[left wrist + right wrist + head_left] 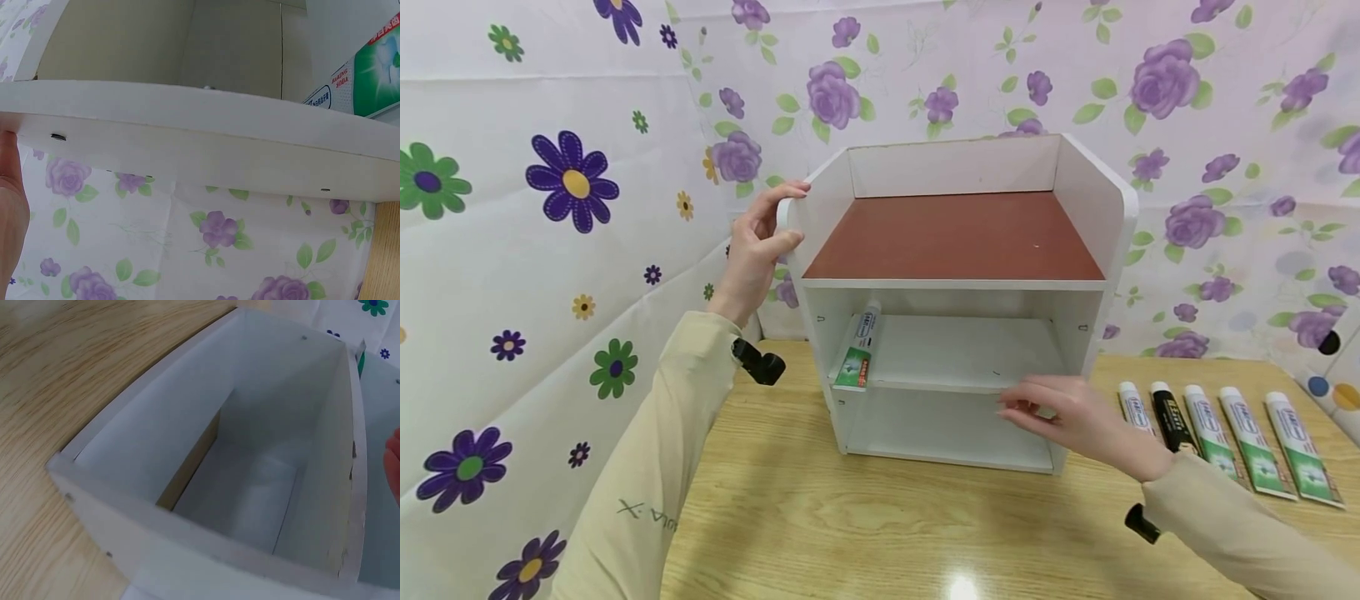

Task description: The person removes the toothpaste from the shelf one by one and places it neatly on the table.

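My left hand grips the upper left side panel of a small white shelf unit, thumb on the near side and fingers over the edge. On the middle shelf, at its left end, lies a green and white toothpaste tube, its cap toward the back. In the left wrist view, the same tube shows beyond the panel. My right hand hovers before the right part of the middle shelf, fingers loosely bent, holding nothing. Only its fingertips enter the right wrist view.
Several toothpaste tubes lie in a row on the wooden table to the right, among them a black tube and a green and white tube. A brown board tops the unit. Flowered cloth hangs behind and at left.
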`<state>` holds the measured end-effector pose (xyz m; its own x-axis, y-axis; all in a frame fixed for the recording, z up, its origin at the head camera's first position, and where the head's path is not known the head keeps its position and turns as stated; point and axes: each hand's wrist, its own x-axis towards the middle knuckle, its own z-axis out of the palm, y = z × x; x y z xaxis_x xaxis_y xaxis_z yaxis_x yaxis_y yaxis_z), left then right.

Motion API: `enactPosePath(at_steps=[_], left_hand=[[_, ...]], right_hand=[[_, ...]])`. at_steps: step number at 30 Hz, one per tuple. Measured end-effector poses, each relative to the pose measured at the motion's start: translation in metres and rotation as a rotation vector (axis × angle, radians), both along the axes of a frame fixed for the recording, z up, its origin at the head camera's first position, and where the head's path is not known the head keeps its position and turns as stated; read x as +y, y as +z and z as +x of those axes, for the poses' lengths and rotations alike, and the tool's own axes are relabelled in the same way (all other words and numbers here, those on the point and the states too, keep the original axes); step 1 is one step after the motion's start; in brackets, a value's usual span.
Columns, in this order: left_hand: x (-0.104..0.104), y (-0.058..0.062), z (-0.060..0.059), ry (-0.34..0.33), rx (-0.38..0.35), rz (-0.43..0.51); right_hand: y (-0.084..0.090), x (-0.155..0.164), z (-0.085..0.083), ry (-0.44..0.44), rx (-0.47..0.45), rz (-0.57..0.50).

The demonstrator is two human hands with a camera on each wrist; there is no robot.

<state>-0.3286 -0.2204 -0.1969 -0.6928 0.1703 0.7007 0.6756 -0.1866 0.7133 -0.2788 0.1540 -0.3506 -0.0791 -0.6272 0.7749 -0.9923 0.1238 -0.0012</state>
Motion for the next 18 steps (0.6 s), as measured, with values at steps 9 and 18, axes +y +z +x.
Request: enactPosePath(at_steps=[9, 18], left_hand=[[0.0, -0.001, 0.001, -0.002, -0.003, 0.0], [0.001, 0.0, 0.001, 0.003, -0.007, 0.001]], right_hand=[[0.002, -0.034, -0.013, 0.038, -0.153, -0.068], [0.006, -0.066, -0.015, 0.029, -0.277, -0.199]])
